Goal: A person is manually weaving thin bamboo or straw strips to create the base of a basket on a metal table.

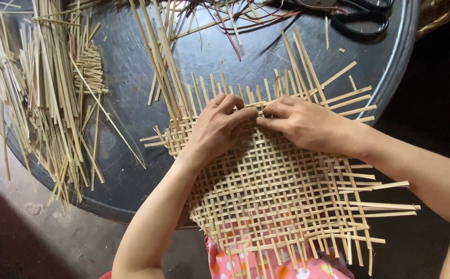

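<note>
Bamboo strips are making a woven mat (282, 191) that is lying half on the round dark bench (132, 170). Both hands are sitting on the mat's far edge. The left hand (217, 129) and right hand (308, 124) are each pinching a strip there. Loose strips (44, 93) are lying left of the mat.

loose strips (44, 88) crowd left, scissors (359, 18) far edge, bare tray (126, 129) between
</note>
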